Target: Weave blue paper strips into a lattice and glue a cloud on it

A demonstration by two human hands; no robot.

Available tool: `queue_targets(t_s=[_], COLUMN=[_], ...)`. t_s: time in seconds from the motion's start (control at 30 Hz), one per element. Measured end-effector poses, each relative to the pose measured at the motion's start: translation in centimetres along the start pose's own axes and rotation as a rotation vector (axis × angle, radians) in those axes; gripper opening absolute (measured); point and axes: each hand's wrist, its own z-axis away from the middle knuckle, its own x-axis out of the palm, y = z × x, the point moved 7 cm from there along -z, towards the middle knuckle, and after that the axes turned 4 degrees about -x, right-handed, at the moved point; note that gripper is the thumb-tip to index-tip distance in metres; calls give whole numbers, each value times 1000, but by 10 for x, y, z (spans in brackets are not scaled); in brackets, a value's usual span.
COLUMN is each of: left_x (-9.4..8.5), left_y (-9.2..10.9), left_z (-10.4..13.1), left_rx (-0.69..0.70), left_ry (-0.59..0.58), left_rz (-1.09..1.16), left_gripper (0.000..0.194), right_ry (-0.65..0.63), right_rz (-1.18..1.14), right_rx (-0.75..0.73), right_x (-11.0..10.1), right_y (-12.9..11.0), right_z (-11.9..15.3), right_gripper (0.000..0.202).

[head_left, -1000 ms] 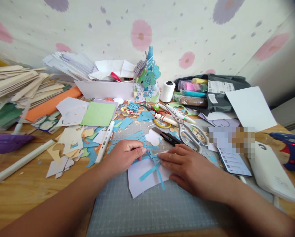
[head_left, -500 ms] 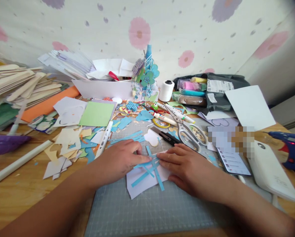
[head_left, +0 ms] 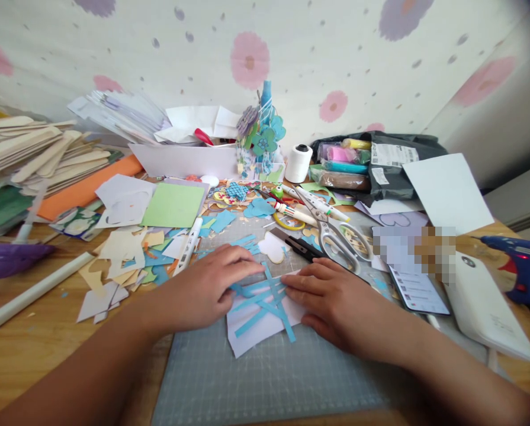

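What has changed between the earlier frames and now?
The left hand has opened its pinch on the blue strips. They now spread further left and nearer the person across the paper. The right hand stays by their right ends; paper and scissors look unmoved.

A pale lilac, straight-edged paper sheet (head_left: 245, 345) lies flat and askew on the grey gridded cutting mat (head_left: 256, 384), one corner pointing to seven o'clock, its three o'clock side partly covered. Over it, narrow light-blue paper strips (head_left: 286, 322) cross loosely. One runs from eleven o'clock to five o'clock, its lower end near the sheet's lower edge; another slants from eight towards two. More overlap towards ten o'clock, some ends hidden.
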Motion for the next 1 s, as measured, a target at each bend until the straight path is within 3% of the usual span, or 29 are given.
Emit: queue_targets(t_s=[0.13,0.27,0.7,0.9,1.0], left_x=[-4,5,13,-8,-4], left_y=[-15,-17,2,18,31], left_z=[2,-2,-25,-12,2], left_rx=[-57,-42,-28,-140,-188], left_ry=[-18,-69,62,227,81], left_rz=[-38,-69,-188,-268,-305], left_gripper=[26,9,13,24,19], right_ry=[3,11,-12,11,11], right_rz=[-9,-5,23,12,2], right_rx=[1,-6,-11,-12,-14], right_x=[0,1,1,0,-1], right_y=[-1,-2,-3,-4,-4], right_z=[1,2,0,0,-1], right_gripper=[25,25,23,23,25])
